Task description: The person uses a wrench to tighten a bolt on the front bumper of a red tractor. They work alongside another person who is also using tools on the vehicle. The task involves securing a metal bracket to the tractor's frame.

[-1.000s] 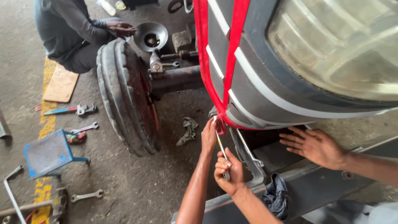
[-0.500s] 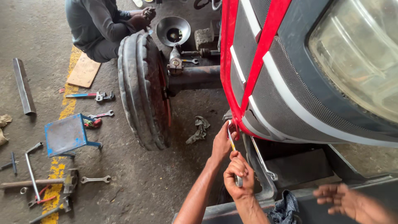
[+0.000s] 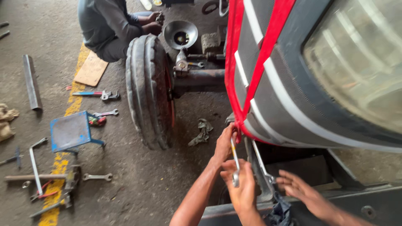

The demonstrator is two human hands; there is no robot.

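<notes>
Concrete floor [image 3: 138, 184] carries spanners [image 3: 97, 177], rag [image 3: 201, 132], blue stool [image 3: 69, 132].

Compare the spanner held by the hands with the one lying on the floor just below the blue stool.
The held spanner stands nearly upright, its lower end gripped by the right hand; the floor spanner lies flat, untouched. The held spanner sits by the red strap on the machine; the floor spanner lies well away on the concrete floor. Both are slim, silvery metal.

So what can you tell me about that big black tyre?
The tyre is black rubber with deep ribs running round its tread. It stands upright on the dusty concrete floor, still on its wheel, which shows red at the rim. The wheel sits on a dark axle reaching toward the vehicle. A crouching person is just behind it.
</notes>
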